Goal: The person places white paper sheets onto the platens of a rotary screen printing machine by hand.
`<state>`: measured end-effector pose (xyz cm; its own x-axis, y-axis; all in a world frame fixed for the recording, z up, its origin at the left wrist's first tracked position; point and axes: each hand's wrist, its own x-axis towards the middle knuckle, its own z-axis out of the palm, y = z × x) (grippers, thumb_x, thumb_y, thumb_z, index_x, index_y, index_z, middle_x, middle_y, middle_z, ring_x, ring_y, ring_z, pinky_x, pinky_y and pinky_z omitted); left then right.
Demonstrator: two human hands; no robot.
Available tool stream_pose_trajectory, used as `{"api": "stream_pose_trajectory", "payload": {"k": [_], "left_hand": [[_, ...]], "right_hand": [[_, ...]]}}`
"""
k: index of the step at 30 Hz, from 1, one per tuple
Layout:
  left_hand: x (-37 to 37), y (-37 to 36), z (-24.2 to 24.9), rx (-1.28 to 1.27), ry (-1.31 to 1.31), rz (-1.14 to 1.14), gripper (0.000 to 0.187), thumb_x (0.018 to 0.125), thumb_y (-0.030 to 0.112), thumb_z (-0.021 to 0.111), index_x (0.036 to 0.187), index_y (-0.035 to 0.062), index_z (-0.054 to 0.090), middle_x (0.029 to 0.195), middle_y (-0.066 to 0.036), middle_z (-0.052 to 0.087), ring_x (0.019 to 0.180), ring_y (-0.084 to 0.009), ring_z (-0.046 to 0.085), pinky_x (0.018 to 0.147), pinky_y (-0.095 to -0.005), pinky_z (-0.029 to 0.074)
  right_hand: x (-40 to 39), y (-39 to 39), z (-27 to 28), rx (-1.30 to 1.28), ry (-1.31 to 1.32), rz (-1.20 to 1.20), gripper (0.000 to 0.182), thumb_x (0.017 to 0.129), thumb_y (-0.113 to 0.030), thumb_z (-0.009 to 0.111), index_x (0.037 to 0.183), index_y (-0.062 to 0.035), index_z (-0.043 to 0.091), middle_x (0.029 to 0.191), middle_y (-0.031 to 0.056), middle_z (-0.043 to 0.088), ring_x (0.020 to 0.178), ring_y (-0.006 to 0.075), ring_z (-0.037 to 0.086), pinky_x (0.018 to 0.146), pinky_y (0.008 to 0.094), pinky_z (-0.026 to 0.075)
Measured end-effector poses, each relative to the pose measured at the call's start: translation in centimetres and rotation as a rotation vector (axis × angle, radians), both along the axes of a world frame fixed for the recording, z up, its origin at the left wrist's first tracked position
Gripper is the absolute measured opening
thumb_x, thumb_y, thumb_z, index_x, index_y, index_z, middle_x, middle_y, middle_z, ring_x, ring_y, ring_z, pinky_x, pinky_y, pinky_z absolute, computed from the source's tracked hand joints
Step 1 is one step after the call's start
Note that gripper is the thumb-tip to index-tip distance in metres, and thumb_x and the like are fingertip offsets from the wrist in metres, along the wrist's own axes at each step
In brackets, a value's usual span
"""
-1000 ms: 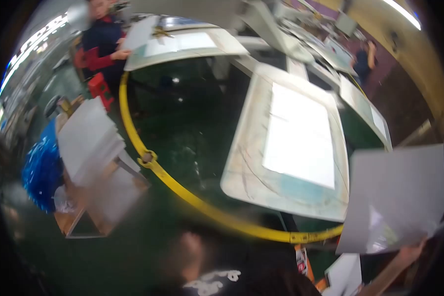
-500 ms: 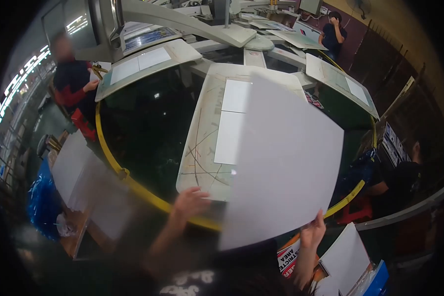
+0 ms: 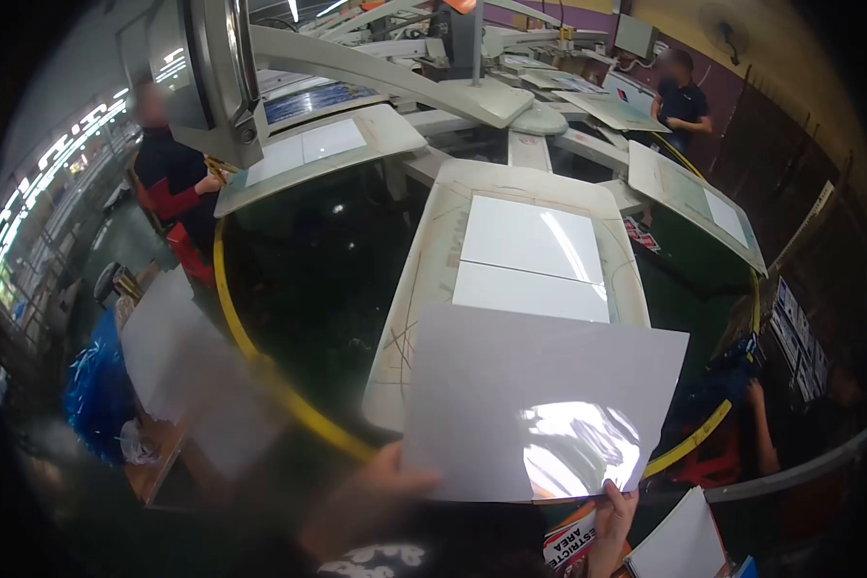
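Observation:
A glossy white sheet (image 3: pixel 491 385) is tilted up in front of me, with a bright reflection on its lower right part. My right hand (image 3: pixel 615 511) grips its bottom edge near the right corner, thumb on the face. At the lower left corner my left hand (image 3: pixel 390 482), slightly blurred, closes on the sheet with the thumb across its front. Just beyond lies a pale platen board (image 3: pixel 409 308). Two white panels rest flat on it, a far panel (image 3: pixel 530 236) and a near panel (image 3: pixel 525 289) partly covered by the held sheet.
A yellow rail (image 3: pixel 250 352) curves around the machine. Other platens stand at the left (image 3: pixel 395 130) and right (image 3: pixel 655 178). White sheets (image 3: pixel 178 337) are stacked at my left, more sheets (image 3: pixel 679 539) and a printed sign (image 3: pixel 570 542) at my lower right. Several people are around the machine.
The sheet has swung from upright at the right to a lower, more level tilt before me, uncovering the far panel. My left hand has moved onto its left corner.

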<state>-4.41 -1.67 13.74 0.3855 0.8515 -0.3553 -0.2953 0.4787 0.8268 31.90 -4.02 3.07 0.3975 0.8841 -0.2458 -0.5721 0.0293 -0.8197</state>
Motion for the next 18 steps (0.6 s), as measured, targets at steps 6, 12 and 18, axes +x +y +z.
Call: {"api": "stream_pose_trajectory", "payload": {"k": [6, 12, 18], "left_hand": [[2.2, 3.2, -3.2, 0.053, 0.309, -0.176, 0.058, 0.082, 0.022, 0.068, 0.127, -0.0018, 0.042, 0.116, -0.013, 0.056, 0.105, -0.0183, 0.055, 0.091, -0.0306, 0.044], [5.3, 6.9, -0.3, 0.089, 0.392, -0.246, 0.042, 0.084, 0.008, 0.063, 0.124, 0.0055, 0.050, 0.114, -0.008, 0.058, 0.109, -0.0163, 0.052, 0.092, -0.0312, 0.043], [9.4, 8.6, 0.0, 0.115, 0.318, -0.133, 0.043, 0.076, -0.006, 0.060, 0.118, 0.0023, 0.054, 0.108, -0.009, 0.061, 0.102, -0.0160, 0.056, 0.088, -0.0304, 0.045]], "right_hand": [[4.6, 3.0, -1.5, -0.097, -0.530, -0.046, 0.053, 0.076, -0.002, 0.069, 0.121, -0.0004, 0.041, 0.097, 0.0064, 0.054, 0.089, 0.0140, 0.054, 0.079, 0.0255, 0.044], [7.4, 6.0, -2.5, -0.160, -0.764, -0.100, 0.057, 0.083, -0.008, 0.064, 0.130, 0.0047, 0.033, 0.119, 0.0160, 0.048, 0.108, 0.0214, 0.048, 0.094, 0.0315, 0.036], [13.3, 6.9, -1.2, -0.407, -1.164, -0.028, 0.065, 0.088, -0.024, 0.061, 0.136, 0.0040, 0.028, 0.130, 0.0200, 0.042, 0.117, 0.0263, 0.046, 0.095, 0.0341, 0.038]]}}
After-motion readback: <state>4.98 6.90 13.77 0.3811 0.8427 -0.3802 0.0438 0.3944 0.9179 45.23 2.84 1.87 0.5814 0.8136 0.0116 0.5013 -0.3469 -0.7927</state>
